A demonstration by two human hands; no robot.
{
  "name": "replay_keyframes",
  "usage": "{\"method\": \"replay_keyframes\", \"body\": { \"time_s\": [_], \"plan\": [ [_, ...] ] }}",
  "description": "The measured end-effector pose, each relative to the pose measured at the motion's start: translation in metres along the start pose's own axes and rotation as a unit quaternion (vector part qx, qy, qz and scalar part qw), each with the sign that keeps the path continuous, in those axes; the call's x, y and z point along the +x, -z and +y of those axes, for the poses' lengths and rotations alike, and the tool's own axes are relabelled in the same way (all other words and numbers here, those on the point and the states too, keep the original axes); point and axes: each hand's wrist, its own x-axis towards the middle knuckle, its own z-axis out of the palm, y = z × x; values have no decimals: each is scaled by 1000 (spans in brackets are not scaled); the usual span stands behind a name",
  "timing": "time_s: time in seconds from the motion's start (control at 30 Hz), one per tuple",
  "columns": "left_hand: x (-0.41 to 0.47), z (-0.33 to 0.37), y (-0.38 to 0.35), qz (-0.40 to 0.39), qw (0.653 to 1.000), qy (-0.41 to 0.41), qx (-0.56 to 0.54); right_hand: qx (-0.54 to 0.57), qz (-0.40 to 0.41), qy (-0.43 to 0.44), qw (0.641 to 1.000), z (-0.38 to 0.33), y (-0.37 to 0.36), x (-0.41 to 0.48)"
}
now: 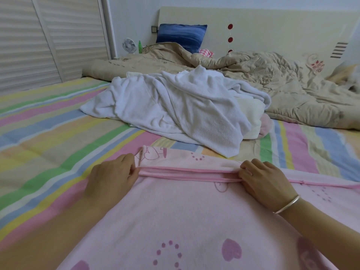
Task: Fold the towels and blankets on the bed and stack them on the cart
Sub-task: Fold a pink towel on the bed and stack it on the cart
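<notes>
A pink blanket [187, 215] with heart prints lies spread over the near part of the bed, its far end doubled over so that pink-trimmed edges lie stacked. My left hand [111, 178] pinches those stacked edges at their left end. My right hand [266, 182], with a bangle on the wrist, pinches the same edges further right. Beyond the blanket a heap of crumpled white towels [175, 106] lies in the middle of the bed, with a cream cloth [251, 117] and a bit of pink cloth [266, 123] under its right side. No cart is in view.
The bed has a pastel striped sheet [48, 133]. A rumpled beige quilt [282, 84] covers the far end, with a blue pillow [181, 36] against the headboard [272, 26]. A small fan [129, 45] and green bottle [139, 47] stand far left. Louvered wardrobe doors [39, 36] line the left.
</notes>
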Motion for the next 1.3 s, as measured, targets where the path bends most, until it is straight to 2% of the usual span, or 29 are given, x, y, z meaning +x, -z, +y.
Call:
{"method": "replay_keyframes", "body": {
  "time_s": [0.13, 0.3, 0.5, 0.6, 0.73, 0.9, 1.07, 1.2, 1.3],
  "plan": [
    [1, 16, 1, -39, 996, -12, 74, -27, 16, -15, 999, 3, 7, -10],
    [1, 17, 1, -52, 992, -29, 112, -39, 54, -2, 998, 2, 12, -19],
    [-5, 18, -1, -67, 983, -114, 128, -84, -10, -49, 995, -1, -1, -25],
    [-8, 17, -1, -85, 976, -153, 127, -98, -24, -115, 988, -2, -2, -34],
    [-12, 17, -2, -117, 975, -161, 100, -133, -71, -231, 961, -11, -15, -54],
    [-9, 22, -1, -122, 973, -153, 122, -116, -67, -284, 949, -9, -19, -59],
    [4, 38, -2, -55, 964, -201, 163, -97, -22, -199, 975, -7, -3, -50],
    [3, 33, 9, -28, 968, -194, 160, -98, 9, -149, 984, 4, 11, -50],
    [-6, 22, 24, -35, 965, -179, 190, -36, 32, -136, 990, -1, 34, -58]
  ]
}}
